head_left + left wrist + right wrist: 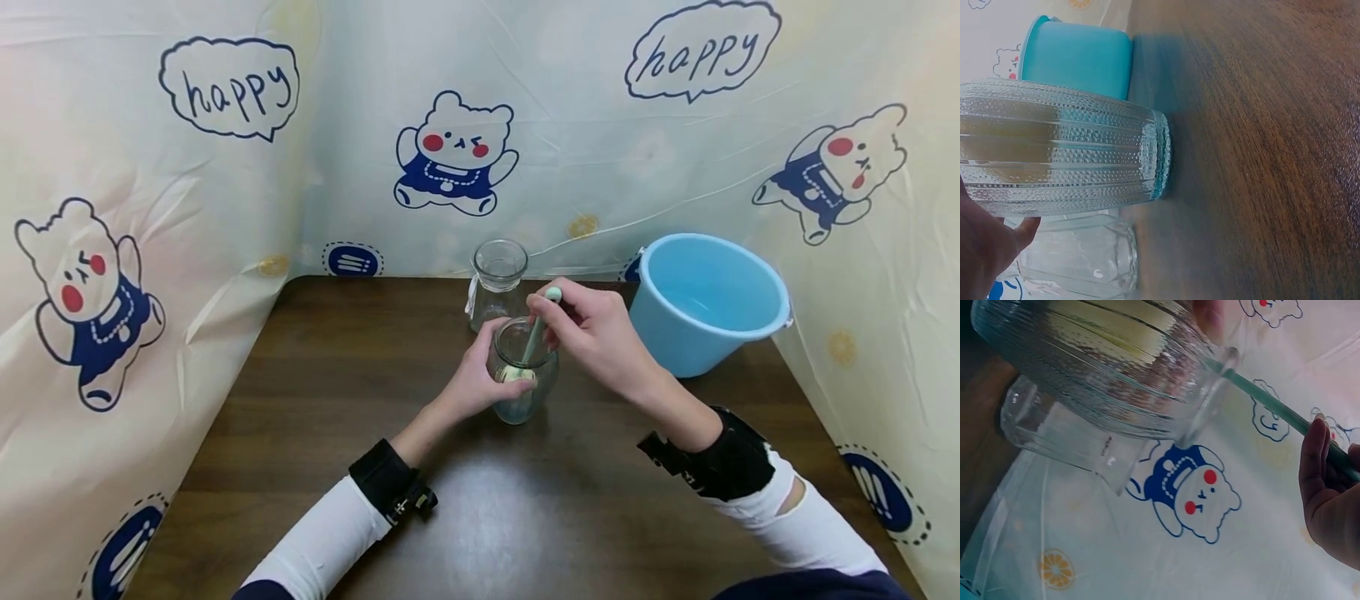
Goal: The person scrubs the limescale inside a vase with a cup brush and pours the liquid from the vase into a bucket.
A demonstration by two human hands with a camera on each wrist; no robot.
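In the head view my left hand grips a ribbed clear glass jar near its rim, over the middle of the table. My right hand pinches the upper end of the pale green handle of a bottle brush, which slants down through the jar's mouth. Through the textured glass, the left wrist view shows the brush's pale yellowish head inside. The right wrist view has the green brush handle running from the rim to my right fingers.
Just behind the jar stands a second clear glass jar with a narrowed neck and a white tie. At the right rear is a light blue bucket. A printed curtain encloses the back and sides of the dark wooden table.
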